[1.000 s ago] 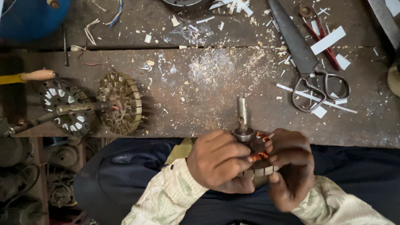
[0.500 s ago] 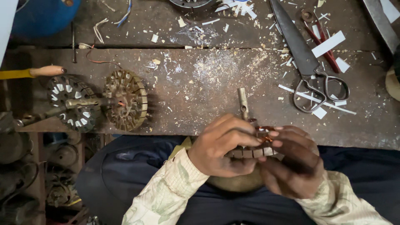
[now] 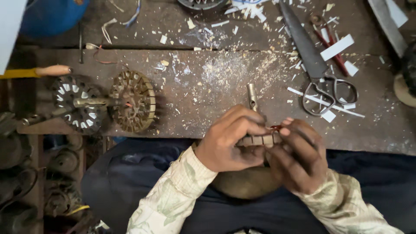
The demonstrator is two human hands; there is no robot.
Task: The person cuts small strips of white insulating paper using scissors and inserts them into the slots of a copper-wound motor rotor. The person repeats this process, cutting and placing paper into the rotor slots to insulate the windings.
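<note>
Both hands grip a slotted metal motor core [image 3: 259,140] with a steel shaft [image 3: 251,96] pointing away from me, held over my lap at the bench's front edge. My left hand [image 3: 232,141] wraps its left side, fingers curled over the top. My right hand [image 3: 299,156] closes on its right side, fingertips at a bit of red wire [image 3: 276,127] on the core. A rounded brown object [image 3: 245,182] sits under the hands on my lap.
On the worn wooden bench [image 3: 208,82] lie two more slotted cores [image 3: 132,102] on a shaft at the left, large scissors [image 3: 314,65] at the right, white paper strips [image 3: 337,47] and scraps. A wooden-handled tool [image 3: 52,70] lies far left. Motor parts [image 3: 26,173] are stacked below left.
The core has tipped down between the hands, so its slotted side now faces up. Both hands have shifted their hold around it, and the view has drifted slightly.
</note>
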